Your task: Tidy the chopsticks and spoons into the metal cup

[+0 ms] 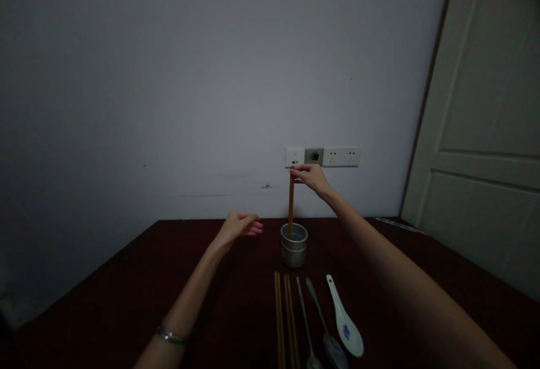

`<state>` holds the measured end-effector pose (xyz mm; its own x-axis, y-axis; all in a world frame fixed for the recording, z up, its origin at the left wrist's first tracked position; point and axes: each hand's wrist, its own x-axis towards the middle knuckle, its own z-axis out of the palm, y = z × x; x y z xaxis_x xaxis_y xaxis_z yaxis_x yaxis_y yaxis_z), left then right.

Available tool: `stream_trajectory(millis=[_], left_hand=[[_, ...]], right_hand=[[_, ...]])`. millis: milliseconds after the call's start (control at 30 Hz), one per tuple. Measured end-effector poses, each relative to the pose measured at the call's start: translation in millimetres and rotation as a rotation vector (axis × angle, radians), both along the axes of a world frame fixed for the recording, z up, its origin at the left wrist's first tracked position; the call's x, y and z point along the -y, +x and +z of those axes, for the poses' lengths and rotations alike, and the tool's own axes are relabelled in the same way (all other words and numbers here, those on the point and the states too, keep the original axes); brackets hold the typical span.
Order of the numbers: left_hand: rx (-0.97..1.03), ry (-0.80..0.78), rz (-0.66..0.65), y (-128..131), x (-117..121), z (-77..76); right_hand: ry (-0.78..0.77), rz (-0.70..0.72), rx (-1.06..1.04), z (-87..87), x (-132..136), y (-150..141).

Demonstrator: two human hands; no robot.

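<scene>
Pale wall [219, 88] behind a dark red tabletop [126, 296]. Right of frame centre, right hand [311, 179] pinches upright chopsticks [291, 203] by their tops, lower ends inside a metal cup [294, 251]. Left hand [242, 227], lower centre-left, is empty, fingers loosely curled. White spoon [346, 327] lies lower right of centre.

"What's in the right hand [310, 176]?"

"You're pinching upright wooden chopsticks [291, 203] near the top, their lower ends inside the metal cup [294, 250] below that hand."

"And the left hand [241, 226]?"

"Yours hovers beside the cup, fingers loosely extended."

"What lies nearer than both hands?"

"Two chopstick pairs [278, 324], two metal spoons [306, 324] and your white Chinese soup spoon [347, 332], on the dark red tabletop [139, 290]."
</scene>
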<state>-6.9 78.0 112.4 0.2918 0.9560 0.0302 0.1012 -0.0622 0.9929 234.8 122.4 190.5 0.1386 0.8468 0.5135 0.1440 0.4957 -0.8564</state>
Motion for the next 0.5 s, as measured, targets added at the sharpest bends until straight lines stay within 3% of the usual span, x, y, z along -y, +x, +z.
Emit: stream_trajectory(millis=[267,500], left_hand=[[-0.013,-0.003,-0.027,1.1,-0.5,-3.6],[-0.021,0.0,-0.054,0.7,-4.5,-9.3]], right_hand=[[-0.116,0.034,0.013,-41.4,-14.5,-8.4],[-0.211,0.067,-0.025,-61.2,-18.2,-9.0]])
